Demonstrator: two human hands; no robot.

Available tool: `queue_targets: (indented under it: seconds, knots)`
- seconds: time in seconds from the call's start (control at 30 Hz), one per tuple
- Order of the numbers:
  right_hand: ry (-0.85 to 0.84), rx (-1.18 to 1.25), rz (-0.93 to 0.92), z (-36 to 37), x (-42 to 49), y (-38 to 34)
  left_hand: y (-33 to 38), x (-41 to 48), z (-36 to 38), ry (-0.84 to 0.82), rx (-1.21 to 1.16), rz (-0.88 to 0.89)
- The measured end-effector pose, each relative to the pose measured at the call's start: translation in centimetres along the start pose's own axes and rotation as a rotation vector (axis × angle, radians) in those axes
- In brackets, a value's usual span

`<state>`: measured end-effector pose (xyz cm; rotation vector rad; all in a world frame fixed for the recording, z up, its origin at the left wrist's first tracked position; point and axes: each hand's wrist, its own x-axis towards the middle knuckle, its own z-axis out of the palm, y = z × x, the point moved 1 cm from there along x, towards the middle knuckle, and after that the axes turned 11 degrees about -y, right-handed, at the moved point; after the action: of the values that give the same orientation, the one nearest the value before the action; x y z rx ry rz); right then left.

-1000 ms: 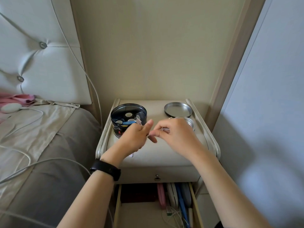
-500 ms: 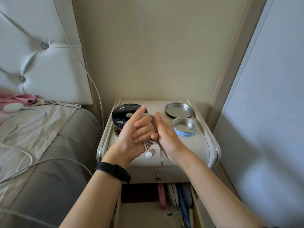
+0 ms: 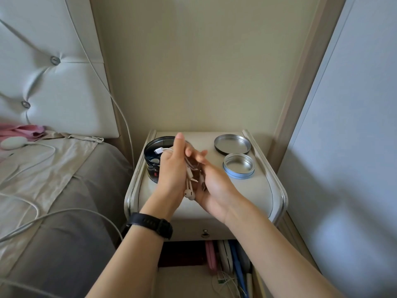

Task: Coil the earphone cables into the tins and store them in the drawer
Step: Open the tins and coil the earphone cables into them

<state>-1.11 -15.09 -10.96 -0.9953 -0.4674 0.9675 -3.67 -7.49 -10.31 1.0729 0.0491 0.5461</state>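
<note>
Tufted headboard (image 3: 53,82), grey bed (image 3: 64,244), white charging cable (image 3: 43,216), pink cloth (image 3: 21,130)

Both bare forearms reach forward and meet, the left hand (image 3: 171,168), a black band on its wrist, upright with fingers extended and palm facing right, the right hand (image 3: 211,181) cupped against it, fingers spread.

White earphone cable (image 3: 189,181) with white buds, so it pops against the cream nightstand (image 3: 253,186). Black tin (image 3: 153,158) at the left edge has little coloured spots on it. Plain silver lid (image 3: 232,144) sits at the back right corner, and the small silver tin (image 3: 238,166) has a light blue side. Black watch band (image 3: 150,224), pink cloth (image 3: 23,130) on the greyish-brown bed (image 3: 64,244).
</note>
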Motion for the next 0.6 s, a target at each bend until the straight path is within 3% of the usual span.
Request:
queue_targets:
  seconds: [0.13, 0.23, 0.4, 0.6]
  knots:
    - [0.077, 0.110, 0.050, 0.0, 0.1, 0.5, -1.1, -0.3, 0.1, 0.004, 0.306, 0.071]
    - [0.038, 0.321, 0.066, 0.1, 0.0, 0.5, -1.2, -0.3, 0.4, 0.007, 0.403, 0.073]
    - [-0.046, 0.422, 0.040, -1.1, -0.3, -0.7, -1.3, -0.7, 1.0, -0.095, 0.337, 0.098]
    - [-0.103, 0.617, 0.006, -1.6, -1.1, -1.8, -1.3, -1.0, 1.5, -0.083, 0.349, 0.151]
